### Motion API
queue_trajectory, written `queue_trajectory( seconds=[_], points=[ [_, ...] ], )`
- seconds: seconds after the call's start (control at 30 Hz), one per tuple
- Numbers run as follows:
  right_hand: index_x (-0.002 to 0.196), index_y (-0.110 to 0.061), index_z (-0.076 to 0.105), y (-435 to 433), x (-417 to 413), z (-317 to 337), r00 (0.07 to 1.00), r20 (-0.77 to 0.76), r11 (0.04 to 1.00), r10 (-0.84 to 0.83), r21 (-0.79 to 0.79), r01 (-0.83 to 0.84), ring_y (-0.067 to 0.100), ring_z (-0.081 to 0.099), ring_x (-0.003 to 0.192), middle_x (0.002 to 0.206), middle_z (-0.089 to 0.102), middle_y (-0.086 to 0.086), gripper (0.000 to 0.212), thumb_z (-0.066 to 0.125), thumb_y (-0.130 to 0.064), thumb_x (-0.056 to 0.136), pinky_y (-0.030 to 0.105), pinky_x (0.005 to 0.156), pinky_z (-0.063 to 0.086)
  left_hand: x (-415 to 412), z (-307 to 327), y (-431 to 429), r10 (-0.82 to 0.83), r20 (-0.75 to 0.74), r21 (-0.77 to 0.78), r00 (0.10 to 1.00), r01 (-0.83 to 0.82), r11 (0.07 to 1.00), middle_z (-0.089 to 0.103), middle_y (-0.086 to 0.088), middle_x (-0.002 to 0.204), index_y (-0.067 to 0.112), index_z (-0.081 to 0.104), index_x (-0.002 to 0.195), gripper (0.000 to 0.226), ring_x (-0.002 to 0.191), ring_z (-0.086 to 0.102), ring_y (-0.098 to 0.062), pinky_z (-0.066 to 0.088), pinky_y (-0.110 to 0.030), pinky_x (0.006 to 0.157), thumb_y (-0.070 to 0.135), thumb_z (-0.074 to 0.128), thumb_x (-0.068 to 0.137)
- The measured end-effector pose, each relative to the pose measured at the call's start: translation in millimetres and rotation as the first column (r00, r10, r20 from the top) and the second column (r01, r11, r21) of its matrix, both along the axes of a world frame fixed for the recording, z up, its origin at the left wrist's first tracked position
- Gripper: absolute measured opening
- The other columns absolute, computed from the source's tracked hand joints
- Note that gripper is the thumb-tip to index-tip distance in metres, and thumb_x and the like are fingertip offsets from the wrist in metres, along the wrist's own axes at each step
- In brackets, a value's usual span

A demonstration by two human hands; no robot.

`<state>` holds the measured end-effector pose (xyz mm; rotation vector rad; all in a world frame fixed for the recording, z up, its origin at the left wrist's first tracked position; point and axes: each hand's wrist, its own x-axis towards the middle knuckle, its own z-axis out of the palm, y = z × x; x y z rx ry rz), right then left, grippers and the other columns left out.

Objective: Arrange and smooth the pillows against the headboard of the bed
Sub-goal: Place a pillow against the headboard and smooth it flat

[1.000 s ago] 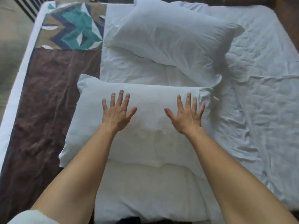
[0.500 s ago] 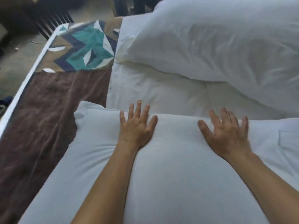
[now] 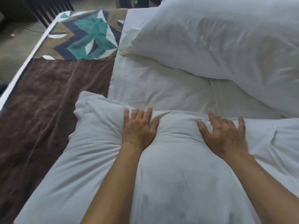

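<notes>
The left hand [image 3: 139, 128] and the right hand [image 3: 224, 135] both lie palm down on the near pillow [image 3: 169, 183], a little apart. Neither grip is closed on anything. The fingers are spread out and push into the soft top, and the thumbs dig in too. The cloth dips under each palm and puffs up in a bump between the two hands. Little folds run out from the left wrist. The fingertips reach the far edge of this pillow.

The near pillow is white and fills the bottom middle of the frame, with one corner poking up at middle left. Past it lies a strip of wrinkled white sheet [image 3: 161, 88]. A second white pillow [image 3: 218, 41] lies at the upper right, big and puffy, apart from the first one.

On the left side, a brown blanket [image 3: 40, 102] covers the bed. Above it, at upper left, is a cloth with teal, navy and white zigzags [image 3: 85, 38]. The floor [image 3: 14, 46] shows at the far upper left.
</notes>
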<state>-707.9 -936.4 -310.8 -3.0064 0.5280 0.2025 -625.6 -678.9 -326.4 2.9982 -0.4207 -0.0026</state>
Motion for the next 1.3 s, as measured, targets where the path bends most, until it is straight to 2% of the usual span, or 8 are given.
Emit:
queue_trajectory(
  seconds=[0.27,0.43,0.7,0.83,0.97,1.07,1.17,1.3],
  points=[
    [0.150,-0.016,0.043,34,-83,101,0.997,-0.073,0.999,0.036,0.013,-0.036,0.032,0.059,0.123,0.125,0.070,0.013,0.083,0.016,-0.071,0.093,0.054,0.121,0.014,-99,105,31,-0.093,0.122,0.031,0.988,0.090,0.996,0.069,-0.015,0.107,0.008,0.065,0.127,0.047,0.111,0.063,-0.037,0.040,-0.057,0.107,0.044,0.051,0.100],
    [0.151,-0.014,0.041,59,-142,168,0.995,-0.077,0.998,0.063,0.005,-0.063,0.029,0.057,0.125,0.130,0.066,0.012,0.091,0.015,-0.072,0.085,0.053,0.120,0.013,-157,159,58,-0.094,0.097,0.042,0.991,0.090,0.995,0.062,-0.017,0.126,0.008,0.056,0.136,0.057,0.124,0.054,-0.038,0.033,-0.061,0.111,0.049,0.048,0.097],
    [0.145,-0.009,0.053,111,-287,249,0.980,0.192,0.999,0.048,0.000,-0.049,0.037,0.064,0.105,0.114,0.070,0.018,0.086,0.039,-0.067,0.083,0.059,0.115,0.024,-290,254,103,-0.105,0.071,0.014,0.992,0.105,0.994,0.059,-0.011,0.125,0.013,0.056,0.132,0.062,0.125,0.051,-0.037,0.024,-0.063,0.110,0.058,0.046,0.091],
    [0.147,-0.012,0.049,130,-348,273,0.989,0.144,0.997,0.036,-0.073,-0.025,0.037,0.059,0.096,0.104,0.066,0.017,0.096,0.046,-0.075,0.075,0.056,0.103,0.030,-316,288,126,-0.227,0.164,0.026,0.960,0.226,0.974,0.057,-0.011,0.118,0.014,0.055,0.130,0.086,0.118,0.051,-0.033,0.025,-0.057,0.106,0.075,0.064,0.069],
    [0.131,-0.013,0.062,139,-391,292,0.993,0.075,0.988,0.092,-0.135,-0.082,0.034,0.051,0.097,0.101,0.058,0.017,0.099,0.044,-0.085,0.066,0.053,0.098,0.033,-318,304,147,-0.452,0.010,0.137,0.892,0.446,0.884,0.027,-0.012,0.156,0.020,0.029,0.150,0.113,0.148,0.021,-0.034,0.009,-0.058,0.118,0.090,0.052,0.065],
    [0.116,-0.013,0.065,140,-401,303,0.992,0.061,0.986,0.108,-0.137,-0.099,0.033,0.043,0.122,0.126,0.050,0.015,0.096,0.057,-0.090,0.060,0.058,0.114,0.016,-328,297,161,-0.455,-0.121,0.148,0.882,0.469,0.870,0.020,-0.010,0.165,0.025,0.012,0.158,0.116,0.154,0.011,-0.033,0.003,-0.057,0.122,0.097,0.034,0.069],
    [0.124,-0.016,0.056,130,-403,311,0.994,-0.060,0.988,0.095,-0.118,-0.102,0.032,0.021,0.149,0.156,0.031,0.013,0.109,0.058,-0.097,0.052,0.056,0.120,-0.012,-340,293,181,-0.414,-0.151,0.129,0.898,0.433,0.892,0.024,-0.009,0.164,0.029,0.011,0.158,0.117,0.153,0.012,-0.036,0.004,-0.054,0.123,0.098,0.033,0.066],
    [0.148,-0.020,0.032,104,-415,318,0.993,-0.114,0.999,0.033,-0.031,-0.037,0.037,0.052,0.123,0.134,0.055,0.015,0.138,0.043,-0.106,0.040,0.055,0.108,0.037,-341,287,231,-0.333,-0.170,0.165,0.927,0.360,0.918,0.016,-0.008,0.167,0.030,0.006,0.160,0.128,0.153,0.003,-0.040,-0.003,-0.056,0.123,0.101,0.040,0.058]
  ],
)
